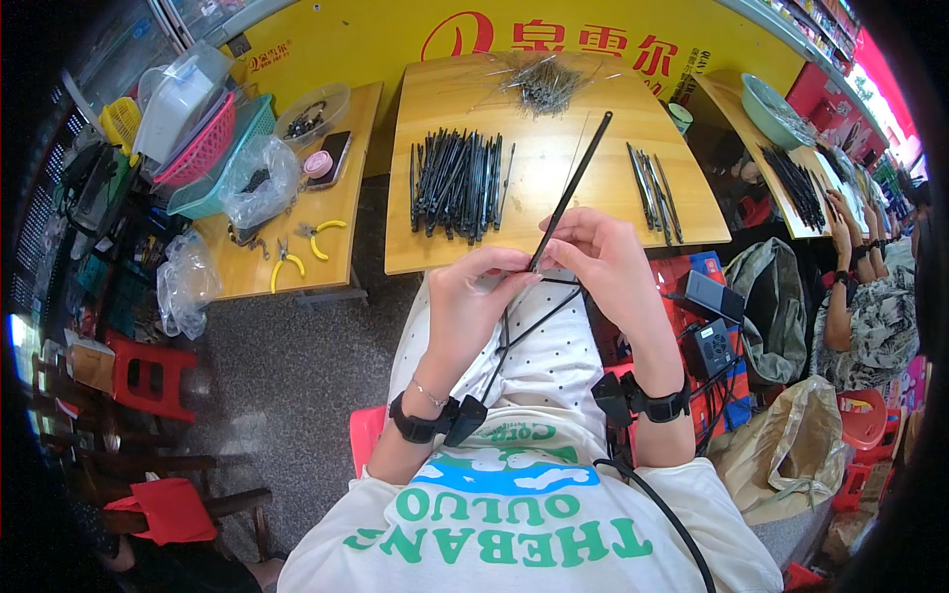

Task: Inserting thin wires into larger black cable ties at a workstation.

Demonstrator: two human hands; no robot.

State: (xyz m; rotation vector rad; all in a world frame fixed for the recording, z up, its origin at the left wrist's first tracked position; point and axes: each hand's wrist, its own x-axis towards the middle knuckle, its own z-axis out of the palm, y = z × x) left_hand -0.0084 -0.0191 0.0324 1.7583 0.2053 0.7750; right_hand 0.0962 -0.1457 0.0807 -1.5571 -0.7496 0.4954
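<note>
Above my lap, my left hand [479, 292] is closed in a pinch on the lower part of a long thin black strip [581, 176]. My right hand [601, 259] pinches the same strip just beside the left fingertips. The strip slants up and to the right over the table, its rounded tip highest. A fine wire [576, 158] runs close alongside it; its lower end is hidden by my fingers. A thin black cord [534, 324] lies over my lap below the hands; I cannot tell whether it belongs to the strip.
The wooden table [554, 222] ahead bears a thick row of black strips [457, 186], a smaller group [654, 193] at right and a tangle of fine wires [546, 84]. Yellow-handled pliers [289, 265] and baskets [203, 148] are at left. A co-worker's hand [842, 222] is at far right.
</note>
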